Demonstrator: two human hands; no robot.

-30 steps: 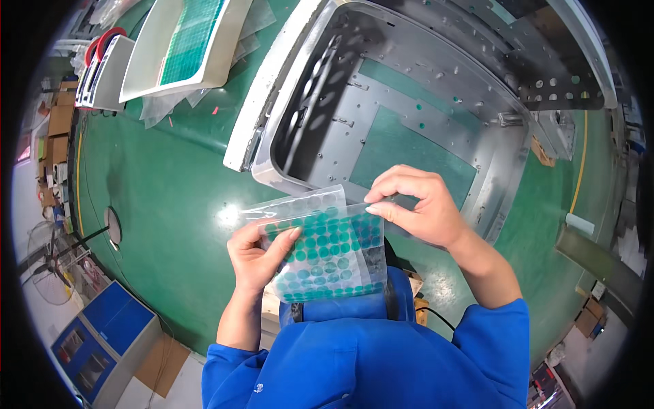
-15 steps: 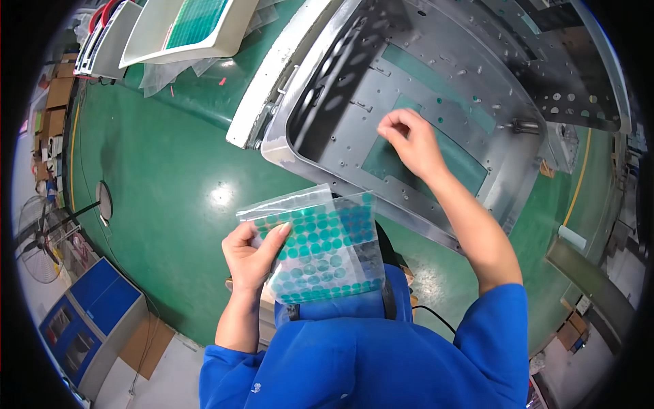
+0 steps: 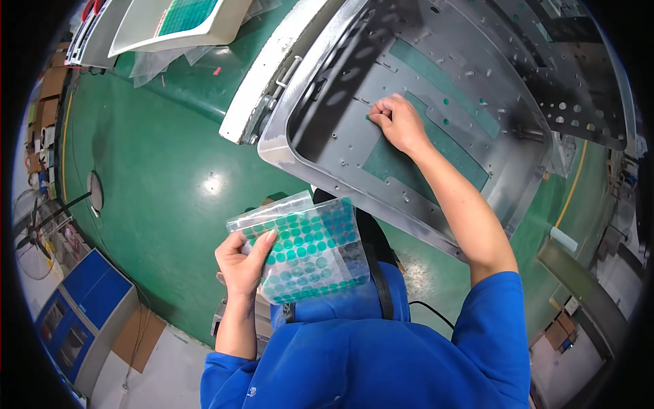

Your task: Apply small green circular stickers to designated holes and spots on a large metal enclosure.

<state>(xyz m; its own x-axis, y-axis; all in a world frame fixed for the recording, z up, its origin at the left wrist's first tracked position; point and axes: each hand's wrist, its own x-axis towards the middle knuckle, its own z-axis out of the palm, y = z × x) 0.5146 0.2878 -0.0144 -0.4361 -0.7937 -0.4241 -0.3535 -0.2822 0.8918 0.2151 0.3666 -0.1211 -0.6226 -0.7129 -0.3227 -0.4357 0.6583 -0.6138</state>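
Green floor [image 3: 157, 191] spans the workshop; at far left stand a fan [image 3: 30, 235] and a blue cabinet [image 3: 95, 283]. Upper left: white tray [image 3: 139, 27], bearing more green material. Left of centre, the person's left hand [image 3: 238, 267] grips the clear sheets [image 3: 300, 245] by their upper left edge, thumb on top and fingers clamped beneath, partly hidden. The sheets, printed with rows of round green dots, overlap in front of the blue-clad lap. They are presumably very light, limp and slick, likely to sag or slide apart if loosely pinched; a margin free of dots, with thumb flat across all layers, should give the surest hold. Right of centre lies the grey metal housing [image 3: 340, 143], evidently rigid and heavy by comparison. Within its outline, the right hand [image 3: 402, 127] has thumb and forefinger together, apparently on a single green dot [image 3: 368, 117]; contact with the panel cannot be told. Such a dot is probably thin, flexible and easily creased, best taken by its extreme edge. Far right: pale cylinder [image 3: 564, 238].
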